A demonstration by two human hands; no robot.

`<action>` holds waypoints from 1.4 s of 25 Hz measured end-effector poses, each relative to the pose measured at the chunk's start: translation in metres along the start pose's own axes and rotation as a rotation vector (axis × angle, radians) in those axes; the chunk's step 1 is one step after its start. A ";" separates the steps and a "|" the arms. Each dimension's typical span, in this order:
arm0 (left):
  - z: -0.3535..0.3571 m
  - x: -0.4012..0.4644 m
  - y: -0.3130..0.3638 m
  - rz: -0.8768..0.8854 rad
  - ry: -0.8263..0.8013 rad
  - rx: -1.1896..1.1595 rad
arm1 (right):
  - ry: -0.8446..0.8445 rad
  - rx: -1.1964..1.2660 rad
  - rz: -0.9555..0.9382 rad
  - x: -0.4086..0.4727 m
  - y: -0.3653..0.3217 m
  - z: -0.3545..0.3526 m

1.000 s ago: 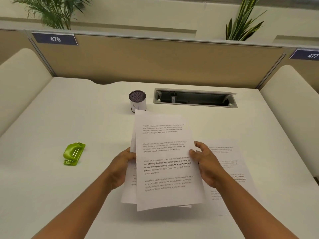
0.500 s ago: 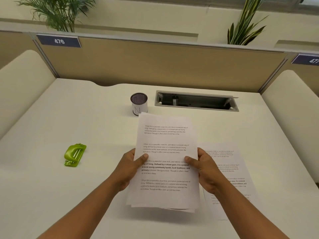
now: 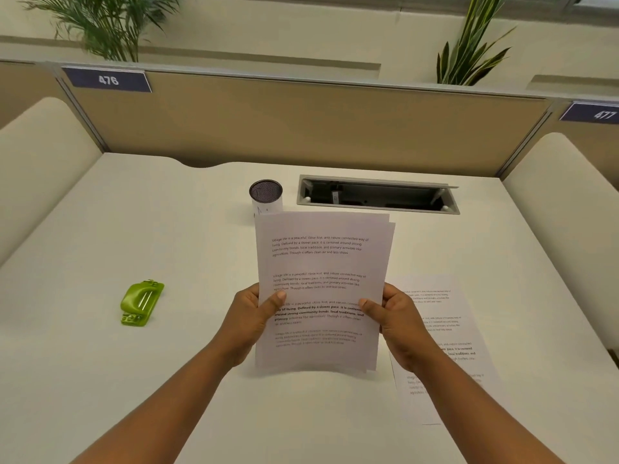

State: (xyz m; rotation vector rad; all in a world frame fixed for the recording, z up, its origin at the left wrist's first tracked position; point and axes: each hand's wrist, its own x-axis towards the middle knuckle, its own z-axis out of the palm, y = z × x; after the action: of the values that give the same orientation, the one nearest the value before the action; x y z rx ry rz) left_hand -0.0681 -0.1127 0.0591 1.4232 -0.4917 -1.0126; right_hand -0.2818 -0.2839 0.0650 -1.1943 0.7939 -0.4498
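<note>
The stack of papers (image 3: 321, 289) is held upright above the desk (image 3: 167, 380), bottom edge near the surface. The left hand (image 3: 249, 321) grips its left edge and the right hand (image 3: 397, 324) grips its right edge, thumbs on the front page. A single sheet (image 3: 442, 329) lies flat just right of the stack; a green hole punch (image 3: 140, 303) sits well to the left.

green hole punch (image 3: 140, 304), dark-topped cup (image 3: 266, 199), cable tray (image 3: 378, 208)

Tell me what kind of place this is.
Most likely an office or study hall with numbered desks: the partition panels carry plate 476 and plate 477, a cable hatch is set into the white desk, and the left hand and right hand hold printed sheets.
</note>
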 end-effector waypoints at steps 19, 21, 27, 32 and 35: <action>0.012 0.037 -0.060 -0.372 0.083 0.293 | 0.727 -0.784 0.438 -0.033 0.037 -0.174; 0.018 0.037 -0.061 -0.385 0.074 0.306 | 0.692 -0.903 0.507 -0.035 0.039 -0.180; 0.025 0.034 -0.066 -0.405 0.055 0.348 | 0.602 -0.869 0.491 -0.033 0.047 -0.186; 0.020 0.032 -0.064 -0.406 0.079 0.347 | 0.590 -0.656 0.458 -0.032 0.047 -0.182; 0.013 0.032 -0.062 -0.396 0.092 0.341 | 0.552 -0.599 0.404 -0.029 0.040 -0.178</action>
State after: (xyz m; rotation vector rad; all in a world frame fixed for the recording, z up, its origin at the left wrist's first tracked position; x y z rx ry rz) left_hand -0.0791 -0.1363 -0.0072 1.9146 -0.3303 -1.2083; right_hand -0.4377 -0.3657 0.0095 -1.4237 1.6960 -0.2021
